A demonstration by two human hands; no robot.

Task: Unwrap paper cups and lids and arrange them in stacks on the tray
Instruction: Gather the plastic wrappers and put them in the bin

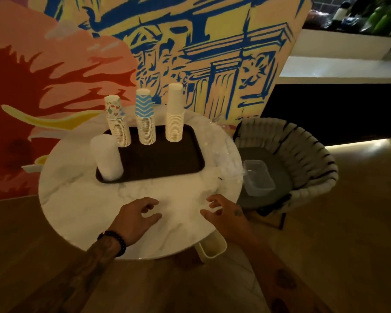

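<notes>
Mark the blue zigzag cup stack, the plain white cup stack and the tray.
blue zigzag cup stack (145, 123): head view, middle of the stack's side.
plain white cup stack (174, 119): head view, middle of the stack's side.
tray (167, 159): head view, bare dark floor near its centre.

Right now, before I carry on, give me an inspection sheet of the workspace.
Surface: round white marble table carrying a dark tray.
Job's things: on the tray's far side, in a row, patterned cup stack, blue-striped cup stack, plain white cup stack; white stack, likely lids, at its near left corner.
Clutter: clear plastic wrap at the table's right edge.
Grips: left hand and right hand over the near edge, fingers loosely curled, holding nothing.
Cables: nothing seen.
Surroundings: painted wall behind; woven chair at right, clear container on its seat; cream bin below the table edge.
</notes>
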